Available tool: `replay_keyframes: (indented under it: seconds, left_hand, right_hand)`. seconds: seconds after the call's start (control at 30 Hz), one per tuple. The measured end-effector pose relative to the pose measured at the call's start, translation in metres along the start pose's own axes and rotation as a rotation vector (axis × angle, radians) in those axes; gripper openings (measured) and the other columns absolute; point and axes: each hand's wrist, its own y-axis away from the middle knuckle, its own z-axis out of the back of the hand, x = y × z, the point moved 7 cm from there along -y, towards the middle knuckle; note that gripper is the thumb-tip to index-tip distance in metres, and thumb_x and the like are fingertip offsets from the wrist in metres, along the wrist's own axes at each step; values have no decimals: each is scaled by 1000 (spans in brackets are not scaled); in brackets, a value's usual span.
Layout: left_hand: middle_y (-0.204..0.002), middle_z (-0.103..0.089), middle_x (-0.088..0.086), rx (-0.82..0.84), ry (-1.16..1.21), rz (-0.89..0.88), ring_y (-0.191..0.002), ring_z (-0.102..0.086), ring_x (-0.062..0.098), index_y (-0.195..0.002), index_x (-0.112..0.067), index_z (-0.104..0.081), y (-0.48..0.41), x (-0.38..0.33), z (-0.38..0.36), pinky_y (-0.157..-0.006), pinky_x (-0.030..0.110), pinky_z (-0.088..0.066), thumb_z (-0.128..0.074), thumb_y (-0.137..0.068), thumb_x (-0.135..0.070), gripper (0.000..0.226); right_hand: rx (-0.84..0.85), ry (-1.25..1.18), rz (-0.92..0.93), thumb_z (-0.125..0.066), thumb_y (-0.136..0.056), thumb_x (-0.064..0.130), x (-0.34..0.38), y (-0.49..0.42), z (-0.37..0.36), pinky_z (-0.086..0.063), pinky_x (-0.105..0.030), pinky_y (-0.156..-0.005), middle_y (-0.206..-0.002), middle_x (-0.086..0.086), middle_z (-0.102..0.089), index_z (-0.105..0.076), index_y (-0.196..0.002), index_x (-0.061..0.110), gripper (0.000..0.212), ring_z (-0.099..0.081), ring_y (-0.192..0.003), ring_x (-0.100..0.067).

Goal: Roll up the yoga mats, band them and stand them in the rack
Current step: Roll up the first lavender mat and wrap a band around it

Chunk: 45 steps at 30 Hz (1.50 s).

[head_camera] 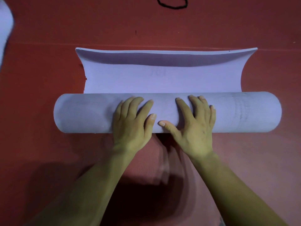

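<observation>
On the red floor (40, 79), we have both hands flat on a mostly rolled lilac yoga mat (167, 111).

Roll lies crosswise in front of us; the unrolled tail beyond it is short, far edge curling up. Left hand (132, 123) and right hand (192, 126) sit side by side at mid-roll, palms down, fingers spread over the top, thumbs near each other. Neither grip closes around anything, just open-palm pressure on the roll. Black band (172, 4) lies as a loop on the floor well beyond the mat, partly cut by the top edge. Another lilac piece (5, 30) shows far left; can't tell what it is.
</observation>
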Motion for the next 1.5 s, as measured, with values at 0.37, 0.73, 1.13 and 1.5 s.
replay_keyframes:
  seconds: [0.37, 0.73, 1.13, 1.5]
  left_hand:
    - [-120, -65, 13, -36, -28, -25, -113, -58, 36, -120, -14, -71, -27, 5, -11, -100, 51, -45, -41, -102, -40, 44]
    - [-118, -68, 7, 41, -13, 18, -105, -62, 32, -114, -18, -74, -55, 11, -15, -95, 44, -46, -51, -92, -38, 38]
    - [-133, -63, 6, 38, -69, -119, -122, -57, 30, -127, -17, -67, -46, 6, -12, -103, 47, -40, -47, -96, -30, 39]
    - [-124, -68, 1, 86, -67, -7, -113, -60, 29, -120, -20, -70, -89, 13, -27, -97, 45, -42, -40, -98, -31, 39]
  right_hand:
    - [-83, 53, 40, -54, -88, 76, 4, -22, -3, -24, -52, -119, -145, -14, -55, -65, -136, 18, 76, -45, -141, -36]
    - [25, 59, 97, -64, -78, 80, 5, -32, -8, -22, -55, -118, -136, -17, -54, -67, -130, 17, 82, -46, -134, -40]
    - [70, 78, 118, -49, -82, 86, 3, -65, -13, -31, -51, -111, -129, -12, -56, -67, -126, 21, 81, -50, -122, -36]
    - [208, 123, 298, -49, -83, 82, 4, -77, -16, -31, -59, -112, -139, -12, -53, -57, -142, 20, 86, -49, -129, -37]
